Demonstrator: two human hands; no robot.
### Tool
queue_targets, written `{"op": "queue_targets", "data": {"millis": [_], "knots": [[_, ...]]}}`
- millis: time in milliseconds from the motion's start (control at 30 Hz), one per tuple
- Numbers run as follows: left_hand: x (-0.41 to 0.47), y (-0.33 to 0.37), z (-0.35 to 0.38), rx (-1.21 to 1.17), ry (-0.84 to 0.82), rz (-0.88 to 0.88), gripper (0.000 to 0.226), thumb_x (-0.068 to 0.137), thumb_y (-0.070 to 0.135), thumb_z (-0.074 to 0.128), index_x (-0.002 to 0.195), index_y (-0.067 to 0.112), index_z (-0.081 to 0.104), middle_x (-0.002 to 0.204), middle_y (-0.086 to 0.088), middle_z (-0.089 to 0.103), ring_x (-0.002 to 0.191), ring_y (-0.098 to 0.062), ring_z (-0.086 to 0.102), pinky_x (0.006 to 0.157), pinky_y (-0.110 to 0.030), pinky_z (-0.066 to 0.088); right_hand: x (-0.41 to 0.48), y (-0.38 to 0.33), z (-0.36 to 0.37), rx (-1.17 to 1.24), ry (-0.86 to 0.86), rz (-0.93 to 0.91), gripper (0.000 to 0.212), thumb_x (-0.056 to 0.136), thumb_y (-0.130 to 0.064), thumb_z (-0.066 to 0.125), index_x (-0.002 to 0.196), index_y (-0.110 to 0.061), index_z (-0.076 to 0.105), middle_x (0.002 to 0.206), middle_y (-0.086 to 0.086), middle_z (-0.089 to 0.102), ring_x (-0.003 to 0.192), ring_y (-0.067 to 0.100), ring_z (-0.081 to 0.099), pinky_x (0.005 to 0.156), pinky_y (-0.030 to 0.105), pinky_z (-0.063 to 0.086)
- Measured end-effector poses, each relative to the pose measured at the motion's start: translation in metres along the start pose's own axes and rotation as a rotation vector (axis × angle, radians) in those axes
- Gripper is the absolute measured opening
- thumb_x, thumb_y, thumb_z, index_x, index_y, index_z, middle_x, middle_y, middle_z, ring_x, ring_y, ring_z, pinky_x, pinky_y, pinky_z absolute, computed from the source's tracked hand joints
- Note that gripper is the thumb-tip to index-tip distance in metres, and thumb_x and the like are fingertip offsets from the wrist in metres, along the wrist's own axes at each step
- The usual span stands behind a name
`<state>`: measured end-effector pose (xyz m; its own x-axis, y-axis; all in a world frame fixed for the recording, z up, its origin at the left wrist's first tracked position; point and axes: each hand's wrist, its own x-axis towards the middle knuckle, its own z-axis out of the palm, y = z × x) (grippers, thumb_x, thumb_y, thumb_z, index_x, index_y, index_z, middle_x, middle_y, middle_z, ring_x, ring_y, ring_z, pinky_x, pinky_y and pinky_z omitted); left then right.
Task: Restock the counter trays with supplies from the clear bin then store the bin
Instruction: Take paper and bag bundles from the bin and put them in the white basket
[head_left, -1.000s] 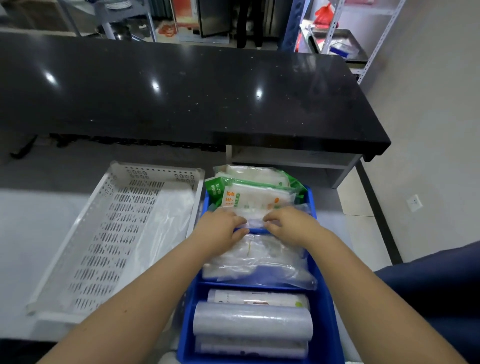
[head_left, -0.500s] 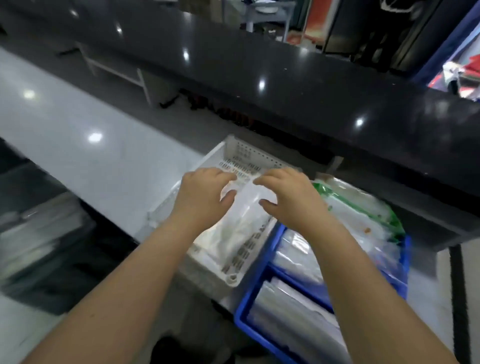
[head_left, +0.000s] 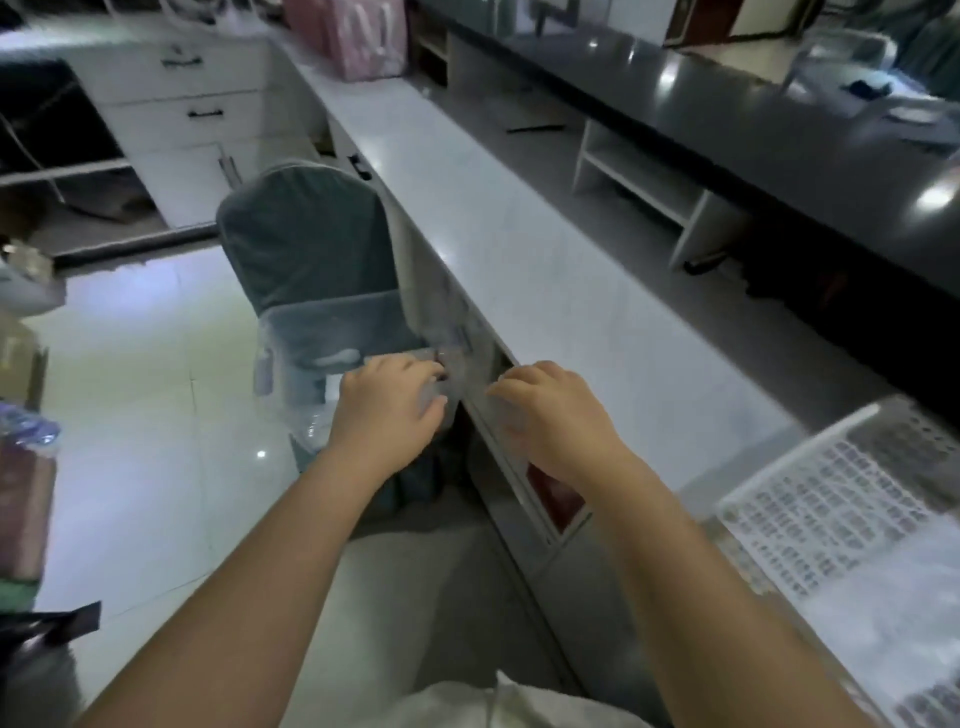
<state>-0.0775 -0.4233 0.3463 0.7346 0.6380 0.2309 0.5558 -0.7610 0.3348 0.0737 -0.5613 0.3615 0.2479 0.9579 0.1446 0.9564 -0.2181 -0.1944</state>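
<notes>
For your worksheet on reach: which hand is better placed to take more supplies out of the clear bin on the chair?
Left, probably. The left hand hovers over the clear bin on the chair; the right hand is beside it, over the white counter's edge.

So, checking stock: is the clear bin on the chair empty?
Not empty: pale items show through the clear bin on the chair. Contents too blurred to identify.
</notes>
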Motion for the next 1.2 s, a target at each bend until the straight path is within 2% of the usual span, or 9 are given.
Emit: {"op": "queue_targets", "data": {"millis": [133,300,533,700,833,967,1100,1200], "knots": [[0.008,-0.082,-0.003,0.045,-0.064,-0.126,0.038,0.085,0.042,0.059,0.122,0.030,0.061,0.122,0.002,0.063,0.113,-0.025,0.052,0.090,-0.039,0.042,0.064,-0.035,0.037,0.079,-0.056,-0.046,0.040,0.082,-0.027,0.068,0.121,-0.024,0.061,0.126,-0.002,0.061,0.115,0.023,0.051,0.095,0.041,0.045],[0.034,-0.153,0.009,0.007,-0.082,-0.253,0.038,0.086,0.040,0.059,0.122,0.029,0.060,0.119,-0.001,0.064,0.109,-0.026,0.054,0.087,-0.041,0.043,0.135,-0.047,0.077,0.171,-0.121,-0.053,0.039,0.084,-0.025,0.069,0.122,-0.025,0.061,0.126,-0.004,0.060,0.118,0.020,0.049,0.097,0.040,0.044],[0.111,-0.226,0.061,-0.002,-0.192,-0.377,0.040,0.089,0.040,0.057,0.127,0.027,0.057,0.126,0.000,0.060,0.114,-0.025,0.050,0.091,-0.041,0.042,0.247,-0.012,0.157,0.264,-0.249,-0.017,0.039,0.086,-0.025,0.066,0.124,-0.023,0.059,0.129,-0.004,0.057,0.120,0.020,0.046,0.098,0.041,0.042],[0.166,-0.274,0.123,0.017,-0.399,-0.475,0.044,0.090,0.035,0.056,0.133,0.026,0.052,0.135,-0.003,0.053,0.120,-0.027,0.044,0.094,-0.040,0.040,0.320,0.029,0.237,0.315,-0.456,0.083,0.042,0.085,-0.023,0.065,0.126,-0.019,0.057,0.132,0.001,0.056,0.123,0.025,0.044,0.101,0.041,0.039],[0.190,-0.308,0.174,0.008,-0.542,-0.466,0.048,0.089,0.032,0.057,0.136,0.025,0.047,0.137,-0.003,0.049,0.124,-0.026,0.041,0.096,-0.041,0.039,0.360,0.052,0.303,0.297,-0.632,0.142,0.046,0.083,-0.023,0.066,0.128,-0.021,0.055,0.133,0.003,0.054,0.122,0.026,0.044,0.100,0.037,0.039],[0.210,-0.344,0.222,-0.008,-0.686,-0.448,0.050,0.090,0.033,0.055,0.138,0.025,0.044,0.138,-0.003,0.048,0.124,-0.026,0.040,0.098,-0.042,0.037,0.387,0.065,0.359,0.315,-0.830,0.170,0.054,0.081,-0.020,0.067,0.133,-0.020,0.050,0.136,0.009,0.049,0.121,0.031,0.041,0.099,0.041,0.041],[0.235,-0.393,0.284,-0.032,-0.760,-0.430,0.054,0.091,0.033,0.056,0.141,0.022,0.040,0.142,-0.005,0.046,0.127,-0.028,0.039,0.099,-0.043,0.038,0.408,0.070,0.421,0.354,-0.876,0.242,0.058,0.080,-0.015,0.067,0.135,-0.019,0.048,0.135,0.012,0.049,0.119,0.035,0.043,0.099,0.041,0.041],[0.257,-0.425,0.340,0.014,-0.802,-0.379,0.055,0.092,0.030,0.055,0.143,0.022,0.037,0.148,-0.006,0.040,0.132,-0.028,0.036,0.101,-0.043,0.037,0.422,0.067,0.471,0.371,-0.860,0.302,0.049,0.082,-0.020,0.061,0.130,-0.024,0.050,0.132,0.009,0.053,0.115,0.033,0.050,0.096,0.037,0.044]]}}
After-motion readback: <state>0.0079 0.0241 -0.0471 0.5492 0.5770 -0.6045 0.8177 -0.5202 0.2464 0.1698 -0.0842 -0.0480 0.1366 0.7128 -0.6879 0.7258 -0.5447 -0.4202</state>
